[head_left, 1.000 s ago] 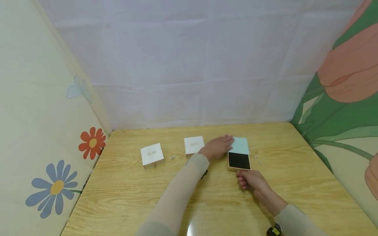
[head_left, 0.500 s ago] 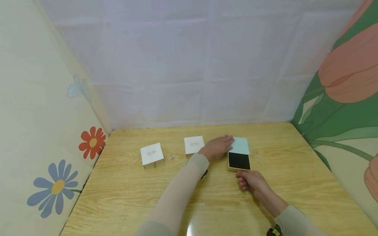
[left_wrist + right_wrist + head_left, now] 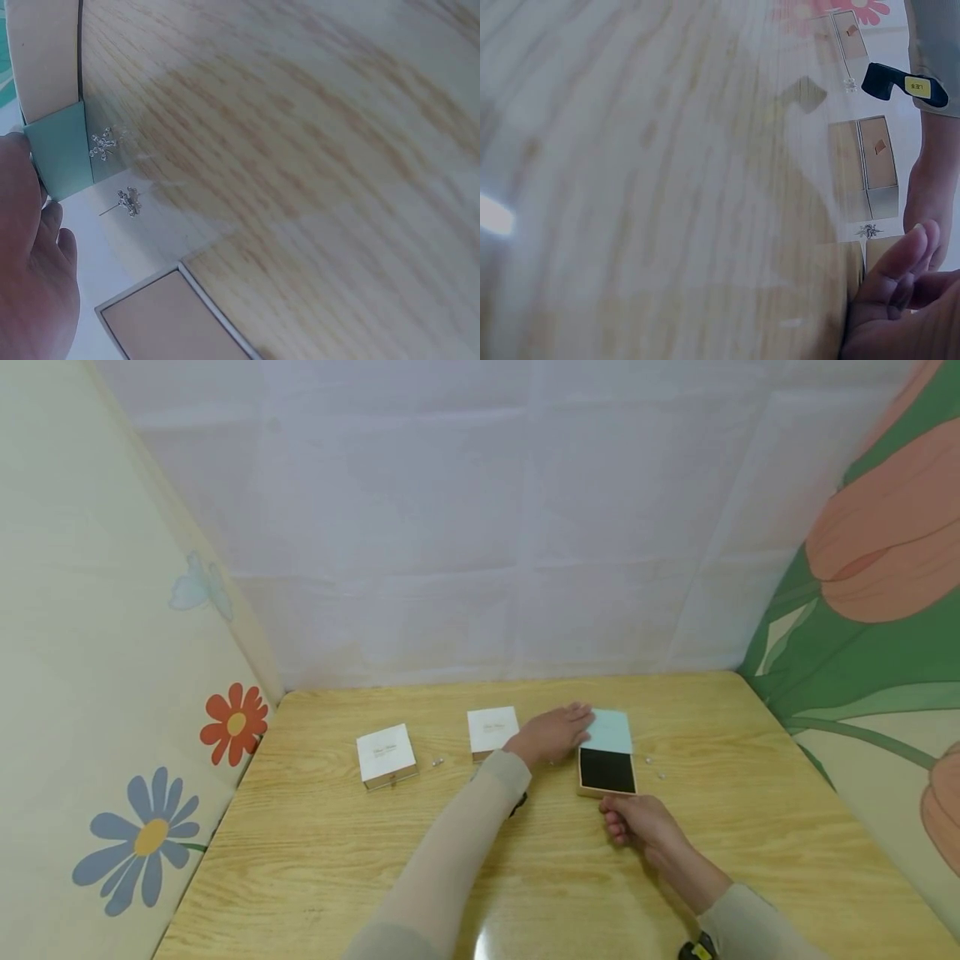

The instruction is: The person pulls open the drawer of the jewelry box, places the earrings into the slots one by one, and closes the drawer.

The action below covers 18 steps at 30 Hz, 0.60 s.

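A jewellery box with a pale blue sleeve (image 3: pixel 609 731) has its drawer (image 3: pixel 607 770) pulled out toward me, showing a black lining. My left hand (image 3: pixel 553 733) rests against the sleeve's left edge with its fingers straight. My right hand (image 3: pixel 641 818), fingers curled, has thumb and forefinger pinched at the drawer's front edge; the grip spot itself is hidden. In the left wrist view the pale blue sleeve (image 3: pixel 60 150) meets the fingers, and two sparkling stud earrings (image 3: pixel 129 201) lie just beside it. Two small earrings (image 3: pixel 648 760) lie right of the box.
Two shut white drawer boxes stand on the wooden table (image 3: pixel 337 860): a middle box (image 3: pixel 493 728), close by my left forearm, and a left box (image 3: pixel 386 752). Small earrings (image 3: pixel 438 762) lie between them. A white cloth (image 3: pixel 405 527) hangs behind, with flower-printed panels at both sides.
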Available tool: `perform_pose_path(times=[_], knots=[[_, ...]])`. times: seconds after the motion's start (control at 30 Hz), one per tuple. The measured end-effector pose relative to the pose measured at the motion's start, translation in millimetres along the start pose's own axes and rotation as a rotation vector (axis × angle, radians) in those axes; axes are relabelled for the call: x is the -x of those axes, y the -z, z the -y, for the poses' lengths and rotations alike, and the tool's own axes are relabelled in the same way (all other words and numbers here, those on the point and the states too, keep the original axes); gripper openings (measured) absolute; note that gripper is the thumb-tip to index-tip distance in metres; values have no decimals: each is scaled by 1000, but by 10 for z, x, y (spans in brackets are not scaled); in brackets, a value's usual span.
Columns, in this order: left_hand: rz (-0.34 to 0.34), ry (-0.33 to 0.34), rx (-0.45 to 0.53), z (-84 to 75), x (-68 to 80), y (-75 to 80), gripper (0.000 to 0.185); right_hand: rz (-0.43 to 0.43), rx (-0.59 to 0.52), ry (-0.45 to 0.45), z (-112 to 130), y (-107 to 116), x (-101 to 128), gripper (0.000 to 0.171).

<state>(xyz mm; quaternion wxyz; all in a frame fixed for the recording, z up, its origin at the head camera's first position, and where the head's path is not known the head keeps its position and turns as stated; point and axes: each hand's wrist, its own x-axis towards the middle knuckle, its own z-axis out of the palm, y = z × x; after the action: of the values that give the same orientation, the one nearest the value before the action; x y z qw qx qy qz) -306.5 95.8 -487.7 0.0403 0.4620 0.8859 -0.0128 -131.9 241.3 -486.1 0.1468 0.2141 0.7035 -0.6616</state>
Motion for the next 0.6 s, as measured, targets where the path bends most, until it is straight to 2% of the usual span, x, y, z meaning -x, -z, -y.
perform_pose_path(times=[0.33, 0.6], knots=[[-20, -10, 10, -12, -44, -30, 56, 20, -34, 17, -28, 20, -4, 22], [-22, 8, 39, 7, -15, -58, 56, 47, -32, 29, -38, -9, -14, 22]])
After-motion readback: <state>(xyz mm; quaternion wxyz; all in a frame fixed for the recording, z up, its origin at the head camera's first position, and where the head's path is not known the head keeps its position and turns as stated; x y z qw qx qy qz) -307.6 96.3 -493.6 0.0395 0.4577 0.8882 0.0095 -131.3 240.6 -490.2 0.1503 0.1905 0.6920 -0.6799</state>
